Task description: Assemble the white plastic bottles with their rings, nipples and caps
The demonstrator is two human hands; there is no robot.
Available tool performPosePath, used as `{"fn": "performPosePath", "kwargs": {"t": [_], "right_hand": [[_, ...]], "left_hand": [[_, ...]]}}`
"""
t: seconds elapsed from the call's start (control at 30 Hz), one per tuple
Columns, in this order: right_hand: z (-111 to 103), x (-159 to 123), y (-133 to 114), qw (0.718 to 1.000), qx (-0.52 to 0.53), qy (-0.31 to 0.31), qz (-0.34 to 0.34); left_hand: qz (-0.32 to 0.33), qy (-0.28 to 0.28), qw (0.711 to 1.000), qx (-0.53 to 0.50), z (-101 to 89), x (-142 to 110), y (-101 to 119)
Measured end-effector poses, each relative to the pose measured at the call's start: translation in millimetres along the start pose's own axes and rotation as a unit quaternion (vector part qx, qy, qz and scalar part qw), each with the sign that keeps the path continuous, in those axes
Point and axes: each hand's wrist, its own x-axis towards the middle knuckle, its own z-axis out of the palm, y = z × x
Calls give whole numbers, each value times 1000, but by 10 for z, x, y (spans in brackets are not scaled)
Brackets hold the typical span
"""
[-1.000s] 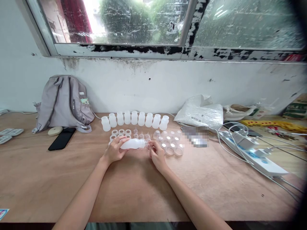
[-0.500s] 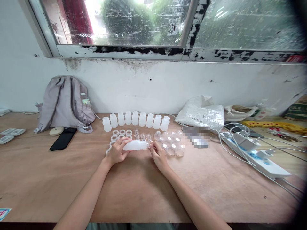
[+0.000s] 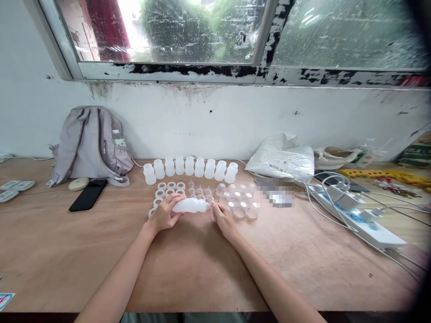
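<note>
White frosted plastic fills the grip of our left hand [image 3: 164,211]: its fingers curl around the base end of a bottle [image 3: 189,205], which we hold on its side with the neck pointing toward our right hand [image 3: 224,219]. The thumb of the left hand lies along the near side of the bottle, the other fingers over the top. At the neck end, the fingertips of our right hand are drawn close together just beside the mouth; something clear shows there, but we cannot tell whether we are pinching it or whether it touches the rim.

Just beyond the held bottle, toward its base end, sit white rings [image 3: 171,185], partly covered by our left hand. Straight beyond it are small clear teats [image 3: 200,190] in rows, and off its neck end stands a cluster of clear caps [image 3: 239,212]. Farther beyond the bottle, nine more white bottles [image 3: 189,166] stand upright in a slightly curved row.

Well to the left of the held bottle lie a black phone [image 3: 88,195] and a grey backpack [image 3: 89,143]; well to its right, a white plastic bag [image 3: 283,157] and a power strip [image 3: 384,235] with cables.
</note>
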Motion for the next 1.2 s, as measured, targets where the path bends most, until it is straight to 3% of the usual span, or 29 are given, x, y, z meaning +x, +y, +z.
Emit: {"fn": "performPosePath", "kwargs": {"t": [0.13, 0.37, 0.43, 0.57, 0.67, 0.77, 0.83, 0.97, 1.03, 1.2], "right_hand": [[-14, 1, -19, 998, 59, -11, 14], [-12, -44, -239, 981, 168, -95, 37], [3, -35, -218, 980, 159, -111, 48], [16, -14, -147, 989, 91, -82, 87], [4, -23, -195, 983, 123, -100, 94], [2, -38, -262, 976, 166, -115, 82], [15, -43, -258, 980, 151, -94, 92], [41, -33, -173, 982, 106, -42, 153], [33, -25, -157, 976, 121, -33, 177], [-13, -33, -236, 953, 226, -114, 164]], "left_hand": [[-27, 0, 998, -52, 14, 4, 54], [-164, 39, 980, -103, 154, 4, 119], [-185, 42, 975, -112, 174, 11, 132], [-206, 59, 968, -129, 179, 31, 146], [-245, 74, 950, -180, 185, 53, 134], [-295, 38, 920, -254, 197, 65, 121], [-300, 21, 918, -258, 195, 61, 138], [-215, 59, 965, -140, 165, 36, 257], [-188, 68, 974, -107, 165, 34, 322], [-281, 84, 937, -191, 254, 70, 353]]}}
